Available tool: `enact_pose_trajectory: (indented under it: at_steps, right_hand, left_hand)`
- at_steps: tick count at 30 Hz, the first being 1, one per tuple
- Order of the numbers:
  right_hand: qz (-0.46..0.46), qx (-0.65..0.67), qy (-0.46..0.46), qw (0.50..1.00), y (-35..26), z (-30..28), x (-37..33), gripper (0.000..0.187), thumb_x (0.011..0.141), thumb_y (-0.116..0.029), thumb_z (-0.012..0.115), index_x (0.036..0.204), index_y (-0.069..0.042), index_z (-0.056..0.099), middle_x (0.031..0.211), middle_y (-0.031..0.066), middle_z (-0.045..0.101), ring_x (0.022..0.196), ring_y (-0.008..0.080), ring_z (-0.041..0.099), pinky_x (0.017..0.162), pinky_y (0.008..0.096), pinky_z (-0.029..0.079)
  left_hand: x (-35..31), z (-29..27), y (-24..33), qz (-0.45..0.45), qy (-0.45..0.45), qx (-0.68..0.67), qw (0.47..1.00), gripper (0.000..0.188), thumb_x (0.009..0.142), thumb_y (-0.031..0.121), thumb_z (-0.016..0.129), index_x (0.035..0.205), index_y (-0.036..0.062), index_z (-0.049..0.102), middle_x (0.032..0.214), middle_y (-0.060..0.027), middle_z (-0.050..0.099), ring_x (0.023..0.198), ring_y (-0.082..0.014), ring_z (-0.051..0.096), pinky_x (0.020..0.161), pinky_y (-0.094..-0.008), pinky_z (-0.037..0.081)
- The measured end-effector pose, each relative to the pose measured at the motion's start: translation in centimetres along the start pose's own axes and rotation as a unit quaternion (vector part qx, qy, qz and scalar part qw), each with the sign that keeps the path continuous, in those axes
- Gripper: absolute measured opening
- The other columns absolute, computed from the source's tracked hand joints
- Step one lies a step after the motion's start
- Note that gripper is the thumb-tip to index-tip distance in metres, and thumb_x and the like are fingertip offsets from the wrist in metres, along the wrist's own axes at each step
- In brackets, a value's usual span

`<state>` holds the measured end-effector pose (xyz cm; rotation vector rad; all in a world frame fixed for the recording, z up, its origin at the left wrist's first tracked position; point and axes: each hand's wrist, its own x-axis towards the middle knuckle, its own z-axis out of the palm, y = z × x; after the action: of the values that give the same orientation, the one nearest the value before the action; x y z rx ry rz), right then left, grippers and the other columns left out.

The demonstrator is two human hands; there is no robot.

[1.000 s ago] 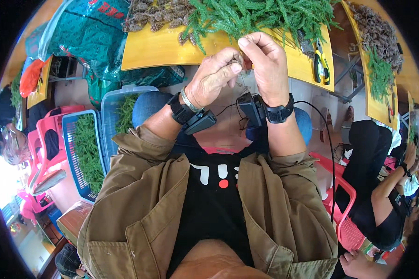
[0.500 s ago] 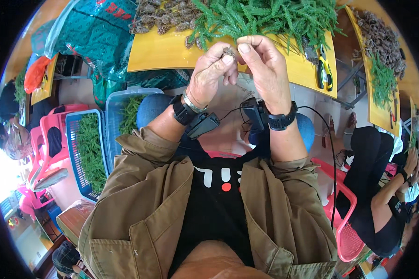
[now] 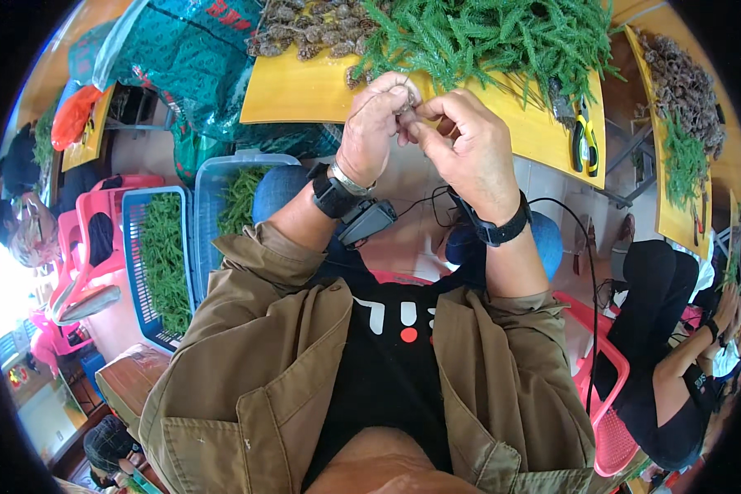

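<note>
Near the table's front edge, my left hand is closed around a small brown pine cone, mostly hidden by the fingers. My right hand is closed too, thumb and forefinger pinched together just below the cone. Whatever sits in that pinch is too small to make out. Beyond both hands lies a heap of green artificial pine sprigs. Several more pine cones are piled to its left.
Pliers with yellow-and-black handles lie at the right of the yellow table. Crates of greenery, including a blue one, stand at left, below teal bags. A co-worker sits at right near another table.
My right hand has come down and turned, its pinched fingertips shifting from above right of the cone to just below it. The left hand stays closed on the pine cone. The whole view has shifted slightly.
</note>
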<state>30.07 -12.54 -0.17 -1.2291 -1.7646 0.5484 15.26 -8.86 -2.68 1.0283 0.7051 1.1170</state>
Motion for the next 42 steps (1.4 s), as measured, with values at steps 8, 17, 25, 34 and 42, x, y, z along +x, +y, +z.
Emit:
enact_pose_trajectory:
  at_steps: [8, 17, 25, 34, 42]
  right_hand:
    - [-0.008, 0.027, 0.031, 0.999, 0.2, -0.5, 0.1, 0.004, 0.085, -0.003, 0.064, 0.085, 0.0, 0.061, 0.074, 0.0034, 0.062, 0.061, 0.0092, 0.056, 0.058, 0.0233, 0.046]
    - [0.106, 0.321, -0.026, 0.941, -0.1, -1.0, 0.5, 0.007, 0.088, -0.006, 0.064, 0.088, 0.0, 0.061, 0.077, 0.0029, 0.064, 0.069, 0.0076, 0.058, 0.064, 0.0224, 0.047]
    - [0.061, 0.195, 0.022, 0.979, -1.2, -1.0, 0.4, 0.007, 0.087, -0.007, 0.066, 0.088, 0.0, 0.062, 0.077, 0.0011, 0.063, 0.069, 0.0061, 0.056, 0.064, 0.0217, 0.046]
    - [0.067, 0.143, 0.043, 0.987, -0.7, -0.8, 0.5, 0.007, 0.085, -0.005, 0.067, 0.087, 0.0, 0.062, 0.076, -0.0014, 0.06, 0.067, 0.0046, 0.052, 0.061, 0.0211, 0.045]
    - [0.003, 0.082, 0.06, 0.995, -0.1, -0.5, 0.5, 0.006, 0.085, -0.002, 0.067, 0.087, 0.0, 0.062, 0.078, -0.0008, 0.061, 0.066, 0.0058, 0.054, 0.061, 0.0219, 0.045]
  left_hand:
    - [0.0, -0.2, 0.2, -0.015, 0.005, 0.042, 0.999, 0.026, 0.087, 0.025, 0.042, 0.082, 0.004, 0.056, 0.062, -0.0016, 0.049, 0.053, -0.012, 0.049, 0.05, -0.0221, 0.036]
    - [0.0, -0.5, 0.0, -0.033, -0.079, -0.139, 0.987, 0.031, 0.089, 0.03, 0.047, 0.093, -0.0004, 0.053, 0.071, -0.004, 0.048, 0.066, -0.0152, 0.05, 0.058, -0.0276, 0.04]
    - [0.0, -1.1, 0.3, -0.002, -0.135, -0.159, 0.978, 0.038, 0.082, 0.025, 0.049, 0.107, -0.0036, 0.052, 0.084, -0.0089, 0.056, 0.073, -0.017, 0.054, 0.067, -0.0271, 0.042]
    - [-0.3, -0.7, 1.0, 0.079, -0.077, 0.039, 0.993, 0.043, 0.081, 0.022, 0.049, 0.113, -0.0056, 0.054, 0.089, -0.0101, 0.06, 0.075, -0.0167, 0.056, 0.068, -0.0265, 0.043]
    - [0.0, -1.0, 0.3, 0.05, -0.082, -0.057, 0.994, 0.033, 0.09, 0.024, 0.049, 0.109, -0.002, 0.056, 0.086, -0.0088, 0.06, 0.075, -0.0165, 0.056, 0.067, -0.0266, 0.042]
